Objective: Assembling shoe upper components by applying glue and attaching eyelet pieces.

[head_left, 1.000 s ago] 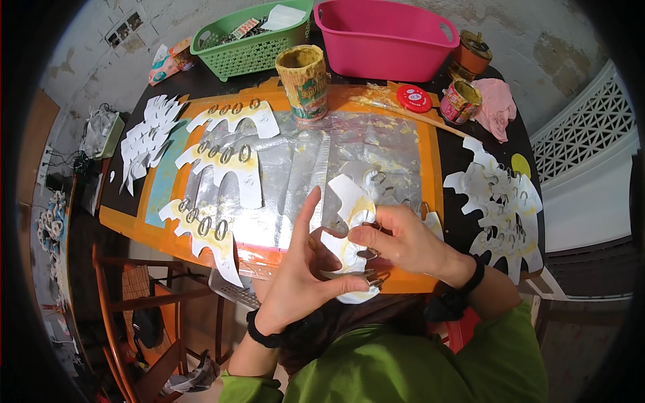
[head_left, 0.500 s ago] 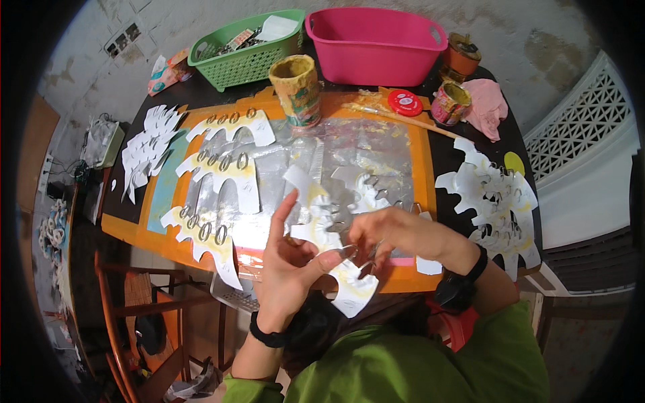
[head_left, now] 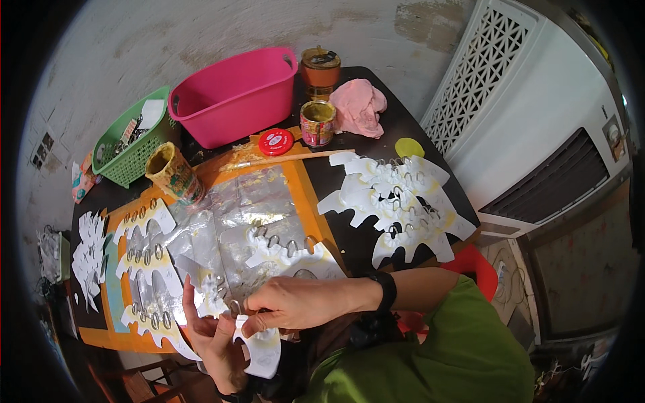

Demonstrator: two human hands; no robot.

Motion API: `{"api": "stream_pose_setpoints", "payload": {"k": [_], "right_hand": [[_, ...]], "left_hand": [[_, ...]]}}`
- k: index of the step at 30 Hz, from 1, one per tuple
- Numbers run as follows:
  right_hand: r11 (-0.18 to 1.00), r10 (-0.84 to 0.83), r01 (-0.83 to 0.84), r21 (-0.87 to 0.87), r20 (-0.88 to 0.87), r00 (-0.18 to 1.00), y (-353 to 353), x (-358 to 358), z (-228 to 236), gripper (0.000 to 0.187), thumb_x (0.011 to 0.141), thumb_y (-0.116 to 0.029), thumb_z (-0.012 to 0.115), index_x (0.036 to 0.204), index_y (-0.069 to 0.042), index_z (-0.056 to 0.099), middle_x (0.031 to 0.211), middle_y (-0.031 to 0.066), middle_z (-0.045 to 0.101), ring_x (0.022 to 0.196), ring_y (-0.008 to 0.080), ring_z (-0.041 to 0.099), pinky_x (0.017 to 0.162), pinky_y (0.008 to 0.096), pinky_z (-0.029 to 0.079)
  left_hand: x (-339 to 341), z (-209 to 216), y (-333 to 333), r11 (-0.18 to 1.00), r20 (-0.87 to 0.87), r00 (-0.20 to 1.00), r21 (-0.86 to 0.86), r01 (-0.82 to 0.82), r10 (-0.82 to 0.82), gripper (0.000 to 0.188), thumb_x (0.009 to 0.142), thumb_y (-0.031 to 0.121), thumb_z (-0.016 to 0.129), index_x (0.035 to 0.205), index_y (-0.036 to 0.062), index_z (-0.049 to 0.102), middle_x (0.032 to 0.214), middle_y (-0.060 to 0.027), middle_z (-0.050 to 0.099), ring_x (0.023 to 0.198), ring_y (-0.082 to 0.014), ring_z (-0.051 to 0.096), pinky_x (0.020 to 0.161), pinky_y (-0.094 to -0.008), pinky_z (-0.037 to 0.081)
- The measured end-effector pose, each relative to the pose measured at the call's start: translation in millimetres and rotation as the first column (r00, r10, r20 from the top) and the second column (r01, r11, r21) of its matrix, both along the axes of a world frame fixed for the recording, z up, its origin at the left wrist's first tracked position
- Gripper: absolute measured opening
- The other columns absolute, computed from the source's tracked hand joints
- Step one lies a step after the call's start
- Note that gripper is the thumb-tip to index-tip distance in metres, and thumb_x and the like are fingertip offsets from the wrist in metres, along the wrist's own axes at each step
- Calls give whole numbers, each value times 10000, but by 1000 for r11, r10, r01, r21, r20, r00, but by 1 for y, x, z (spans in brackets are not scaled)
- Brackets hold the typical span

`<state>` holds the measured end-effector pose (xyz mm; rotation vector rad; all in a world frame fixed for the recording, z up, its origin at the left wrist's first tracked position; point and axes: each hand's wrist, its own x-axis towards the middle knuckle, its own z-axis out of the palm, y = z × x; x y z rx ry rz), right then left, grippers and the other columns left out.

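Observation:
A white scalloped cut-out piece with yellowish smears is held between my two hands above the table's near edge. My left hand grips it from the left, thumb against its edge and index finger stretched up along it. My right hand is closed, thumb and fingers pinching the piece near a metal ring. Its fingertips are partly hidden. Beyond my hands, a similar white piece with rings in a row lies on the plastic-covered board. At left lie several more such ringed pieces.
At right, several ringed pieces overlap in a pile; plain white cut-outs lie far left. Behind stand a yellow-smeared cup, a green basket, a pink tub, a can, a stick and a pink cloth.
The view has swung to the right, so the table appears further left. My right hand now pinches the held piece beside my left thumb; my left hand keeps its hold.

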<state>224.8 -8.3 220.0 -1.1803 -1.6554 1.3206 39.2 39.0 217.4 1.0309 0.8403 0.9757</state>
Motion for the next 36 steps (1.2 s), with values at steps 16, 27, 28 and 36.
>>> {"api": "stream_pose_setpoints", "payload": {"k": [16, 27, 28, 36], "right_hand": [[978, -206, 187, -88, -331, 921, -30, -4, 11, 374, 960, -204, 643, 1230, -14, 466, 1045, 103, 578, 891, 198, 600, 734, 325, 520], [832, -510, 374, 410, 296, 808, -41, 35, -12, 386, 871, -89, 667, 1197, 73, 537, 1075, 187, 519, 1044, 371, 578, 867, 437, 475], [805, -562, 328, 494, 459, 688, -42, 36, -18, 407, 880, -137, 673, 1218, 46, 540, 1128, 163, 510, 1096, 340, 543, 890, 424, 459], [675, -730, 233, 700, 586, 352, -43, 29, -29, 465, 846, -274, 697, 1158, 59, 608, 1093, 183, 541, 1099, 314, 475, 958, 448, 394]], "left_hand": [[1, 3, -9, 993, -106, 994, 118, 29, -16, 994, 772, 206, 861, 1552, 52, 265, 1080, -147, 656, 811, -170, 641, 808, -294, 510], [28, -15, -3, 943, -238, 969, 303, 137, -65, 720, 977, 326, 636, 1552, 48, 304, 1449, -136, 457, 1214, -210, 488, 1046, -349, 400], [30, -13, -5, 934, -301, 952, 353, 63, 49, 679, 981, 265, 625, 1544, 40, 320, 1459, -138, 455, 1274, -221, 467, 1082, -357, 377], [11, -25, -17, 922, -318, 928, 262, 284, -196, 516, 889, -21, 636, 1383, 7, 489, 1447, -165, 416, 1332, -255, 441, 1148, -380, 316]]}}
